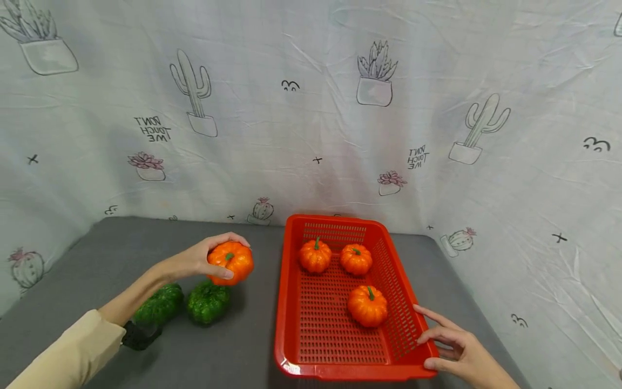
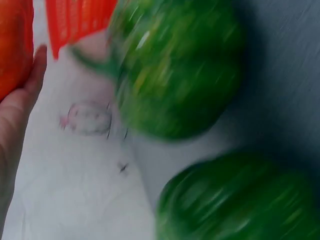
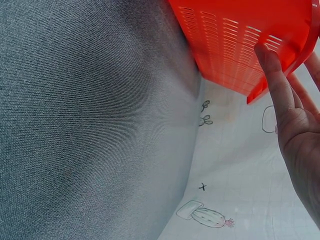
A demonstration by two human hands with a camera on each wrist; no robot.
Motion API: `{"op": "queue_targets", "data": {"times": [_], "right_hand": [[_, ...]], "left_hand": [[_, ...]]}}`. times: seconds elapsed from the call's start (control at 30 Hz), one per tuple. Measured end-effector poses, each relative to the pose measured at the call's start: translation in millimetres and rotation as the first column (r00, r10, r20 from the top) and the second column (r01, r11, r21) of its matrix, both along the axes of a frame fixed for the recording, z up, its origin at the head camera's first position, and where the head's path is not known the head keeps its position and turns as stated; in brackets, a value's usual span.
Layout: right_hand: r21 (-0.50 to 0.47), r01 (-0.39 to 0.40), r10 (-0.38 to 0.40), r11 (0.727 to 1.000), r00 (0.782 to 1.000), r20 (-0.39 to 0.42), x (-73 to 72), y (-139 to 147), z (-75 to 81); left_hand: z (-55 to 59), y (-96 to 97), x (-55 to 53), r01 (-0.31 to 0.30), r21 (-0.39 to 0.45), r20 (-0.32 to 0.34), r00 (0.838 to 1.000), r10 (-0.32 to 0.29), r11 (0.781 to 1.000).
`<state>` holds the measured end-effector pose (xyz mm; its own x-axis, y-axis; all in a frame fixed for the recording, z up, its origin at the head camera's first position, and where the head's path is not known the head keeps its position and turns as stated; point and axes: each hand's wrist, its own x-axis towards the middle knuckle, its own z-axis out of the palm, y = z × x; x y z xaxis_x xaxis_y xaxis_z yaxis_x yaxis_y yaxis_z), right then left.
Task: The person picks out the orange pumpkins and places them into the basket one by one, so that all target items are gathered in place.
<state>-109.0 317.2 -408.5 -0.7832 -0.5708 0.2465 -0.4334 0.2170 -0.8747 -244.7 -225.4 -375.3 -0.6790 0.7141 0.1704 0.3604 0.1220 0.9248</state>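
Note:
My left hand (image 1: 206, 258) grips an orange pumpkin (image 1: 235, 260) with a green stem, fingers behind it and thumb across its front. It is raised left of the red basket (image 1: 280, 302). Below and behind that wrist are two green pumpkins, one (image 1: 208, 302) nearer the basket and another (image 1: 160, 305) partly covered by the forearm. In the left wrist view the green pumpkins (image 2: 180, 65) look large and blurred. My right hand (image 1: 459, 346) holds the basket's near right corner, fingers over the rim and thumb (image 3: 272, 70) against the outer wall.
Inside the basket sit three orange pumpkins, two at the far end (image 1: 316, 256) (image 1: 356, 260) and one nearer the right wall (image 1: 367, 308). A grey cloth (image 1: 243, 346) covers the table. Behind it hangs a pale curtain (image 1: 311, 119) printed with cacti.

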Motion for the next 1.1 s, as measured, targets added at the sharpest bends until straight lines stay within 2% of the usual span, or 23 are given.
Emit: {"op": "queue_targets", "data": {"times": [0.23, 0.37, 0.5, 0.77, 0.93, 1.1], "right_hand": [[-0.003, 0.000, 0.000, 1.000, 1.000, -0.013, -0.2, -1.0, -1.7], [-0.016, -0.013, 0.012, 1.000, 1.000, -0.026, -0.6, -1.1, -2.4], [-0.010, 0.000, 0.000, 1.000, 1.000, -0.013, -0.4, -0.6, -1.3], [0.010, 0.028, -0.028, 1.000, 1.000, 0.009, 1.1, 0.3, -0.4], [0.013, 0.030, -0.031, 0.999, 0.999, 0.039, 0.9, 1.1, 0.2], [0.015, 0.037, -0.037, 0.999, 0.999, 0.030, 0.9, 0.3, -0.4]], "left_hand": [[-18.4, 23.3, 25.7, -0.013, 0.116, -0.055, 0.998, 0.019, 0.993], [-21.0, 35.2, 37.6, -0.048, 0.148, -0.086, 0.994, 0.061, 0.988], [-21.3, 45.5, 47.6, -0.087, 0.186, -0.074, 0.992, 0.102, 0.979], [-25.3, 63.3, 59.9, -0.144, 0.253, -0.092, 0.981, 0.172, 0.957], [-28.0, 73.0, 66.5, -0.181, 0.298, -0.053, 0.977, 0.206, 0.937], [-24.8, 81.9, 70.7, -0.213, 0.320, 0.015, 0.975, 0.220, 0.923]]}}
